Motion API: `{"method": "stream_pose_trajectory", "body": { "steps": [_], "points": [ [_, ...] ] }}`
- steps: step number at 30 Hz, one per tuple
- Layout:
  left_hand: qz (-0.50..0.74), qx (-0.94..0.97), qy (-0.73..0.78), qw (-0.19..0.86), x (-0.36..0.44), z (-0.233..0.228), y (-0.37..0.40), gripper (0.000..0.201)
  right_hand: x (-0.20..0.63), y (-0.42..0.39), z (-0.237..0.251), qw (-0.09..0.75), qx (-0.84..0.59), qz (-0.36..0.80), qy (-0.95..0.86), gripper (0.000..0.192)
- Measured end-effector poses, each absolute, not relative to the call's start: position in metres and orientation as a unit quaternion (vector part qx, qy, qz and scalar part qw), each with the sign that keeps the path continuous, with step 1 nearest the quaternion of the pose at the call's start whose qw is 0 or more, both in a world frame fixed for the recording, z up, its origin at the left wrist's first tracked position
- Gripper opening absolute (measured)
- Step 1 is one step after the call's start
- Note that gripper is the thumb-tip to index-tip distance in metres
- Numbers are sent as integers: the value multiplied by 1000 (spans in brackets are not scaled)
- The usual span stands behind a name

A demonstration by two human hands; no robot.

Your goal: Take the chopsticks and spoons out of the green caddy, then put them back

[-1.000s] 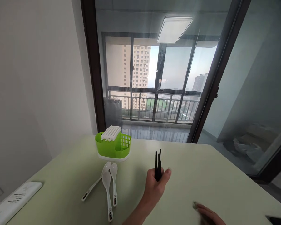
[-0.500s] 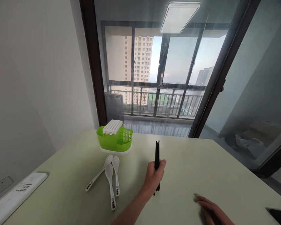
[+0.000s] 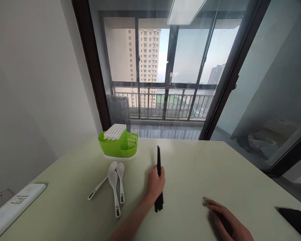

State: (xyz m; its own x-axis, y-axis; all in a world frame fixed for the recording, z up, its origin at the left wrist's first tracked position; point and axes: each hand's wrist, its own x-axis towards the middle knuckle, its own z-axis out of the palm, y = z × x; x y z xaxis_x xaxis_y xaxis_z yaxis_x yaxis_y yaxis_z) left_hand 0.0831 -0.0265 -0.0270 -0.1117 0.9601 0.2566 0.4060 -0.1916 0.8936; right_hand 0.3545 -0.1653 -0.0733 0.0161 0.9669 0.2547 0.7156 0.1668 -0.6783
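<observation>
My left hand (image 3: 155,183) is closed around a bundle of black chopsticks (image 3: 159,160), which stand upright with their lower ends on the pale green table (image 3: 190,174). My right hand (image 3: 224,221) lies flat on the table at the lower right, fingers apart, holding nothing. Three white spoons (image 3: 114,185) lie on the table left of my left hand. Behind them stands a green cutlery holder (image 3: 119,147) with a white slotted insert.
A white power strip (image 3: 15,206) lies at the table's left edge by a wall socket (image 3: 1,197). A black flat object (image 3: 294,219) sits at the right edge. A glass sliding door and balcony are behind the table.
My left hand has moved slightly left with the chopsticks, which have gone from spread to a tight upright bundle standing on the table. The view has tilted a little.
</observation>
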Motion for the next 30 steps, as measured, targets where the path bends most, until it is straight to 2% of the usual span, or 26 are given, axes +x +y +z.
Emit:
{"method": "stream_pose_trajectory", "body": {
  "steps": [3, 8, 14, 19, 25, 30],
  "points": [
    [432, 675, 561, 210, 77, -28, -30, 23, 355, -168, -73, 344, -625, 172, -680, 35],
    [347, 709, 598, 136, 69, -29, -41, 25, 352, -166, -73, 357, -622, 151, -680, 36],
    [289, 747, 594, 73, 57, -42, -50, 50, 350, -166, -69, 368, -618, 144, -679, 36],
    [218, 770, 599, 31, 60, -47, -58, 56, 355, -169, -75, 364, -622, 159, -675, 36],
    [159, 768, 620, 23, 65, -40, -62, 61, 356, -169, -76, 360, -625, 181, -669, 34],
    [170, 769, 613, 65, 65, -33, -73, 64, 355, -170, -71, 367, -624, 169, -669, 34]
  ]
}}
